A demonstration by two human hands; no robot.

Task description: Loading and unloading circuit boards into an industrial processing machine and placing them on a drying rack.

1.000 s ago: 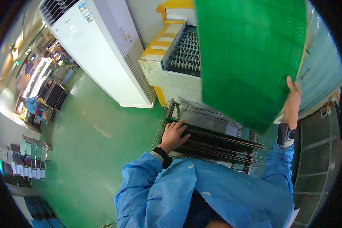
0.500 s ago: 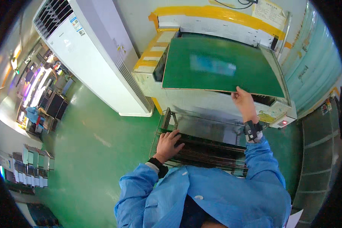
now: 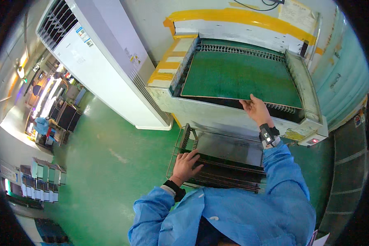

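A large flat green board (image 3: pixel 240 76) lies over the rollers of a pale, open-topped machine (image 3: pixel 217 110). My right hand (image 3: pixel 257 110) pinches the board's near edge, right of its middle. Toothed rollers (image 3: pixel 242 48) show beyond the far edge and along the right side. Below the machine stands a wire rack (image 3: pixel 185 137) with several dark boards (image 3: pixel 229 174) set in it edge up. At the rack's left end my left hand (image 3: pixel 185 166) rests on the boards, fingers apart. My body hides the rack's near part.
A tall white air conditioner (image 3: pixel 106 61) stands left of the machine. Grey slatted racks (image 3: pixel 346 172) line the right, below a translucent curtain (image 3: pixel 336 69). At the far left are stacked boards (image 3: pixel 45 176) and a person in blue (image 3: pixel 42 125) by a lit bench.
The green board has come down lower into the machine, baring the rollers at its far and right sides. My right hand still holds its near edge; my left hand stays at the rack.
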